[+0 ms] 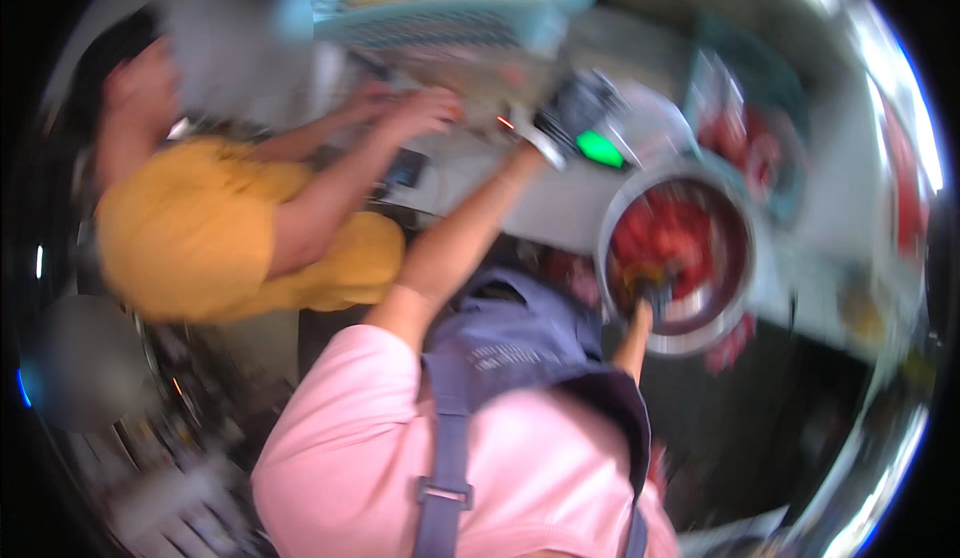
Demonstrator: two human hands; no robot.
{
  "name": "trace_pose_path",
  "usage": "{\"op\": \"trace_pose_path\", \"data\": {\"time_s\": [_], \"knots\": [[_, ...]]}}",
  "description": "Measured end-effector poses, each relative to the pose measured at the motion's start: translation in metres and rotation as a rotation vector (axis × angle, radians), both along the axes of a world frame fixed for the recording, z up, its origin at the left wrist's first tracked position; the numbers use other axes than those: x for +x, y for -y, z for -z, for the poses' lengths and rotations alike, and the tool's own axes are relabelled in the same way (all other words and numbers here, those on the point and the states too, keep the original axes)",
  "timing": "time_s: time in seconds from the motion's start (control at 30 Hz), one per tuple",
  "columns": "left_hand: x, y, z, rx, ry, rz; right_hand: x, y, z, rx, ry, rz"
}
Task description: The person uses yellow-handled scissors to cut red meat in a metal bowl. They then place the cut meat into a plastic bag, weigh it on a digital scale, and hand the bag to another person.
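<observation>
My left hand [585,104], in a grey glove, reaches forward over the worktop. It is beside a whitish see-through plastic bag or bowl [652,128]. A bright green patch [600,149] shows just below that hand; what it belongs to is too blurred to tell. My right hand [655,291], in a dark glove with some yellow by it, dips into a large round metal bowl [744,248]. Wet-looking red pieces [665,233] lie in the bowl, their kind smeared by motion. The fingers of both hands are too blurred to read.
A light blue basket [440,26] of pale, thin sticks stands at the far side. At the right is a green crate [790,173] holding bagged red stuff [735,138]. A co-worker in yellow [190,228] works at my left, hands over the worktop [560,203].
</observation>
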State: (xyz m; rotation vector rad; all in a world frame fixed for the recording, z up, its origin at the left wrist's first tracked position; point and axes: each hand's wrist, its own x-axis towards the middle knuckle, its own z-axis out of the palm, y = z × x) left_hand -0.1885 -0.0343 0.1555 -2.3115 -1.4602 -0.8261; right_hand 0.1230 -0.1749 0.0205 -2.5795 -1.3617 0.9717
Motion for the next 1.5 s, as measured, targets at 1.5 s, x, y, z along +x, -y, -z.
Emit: {"op": "trace_pose_path", "data": {"time_s": [1.5], "knots": [[-0.007,0.05,-0.008,-0.532,0.832,-0.12,0.034,-0.031,-0.015,0.116,-1.001,-0.103]]}}
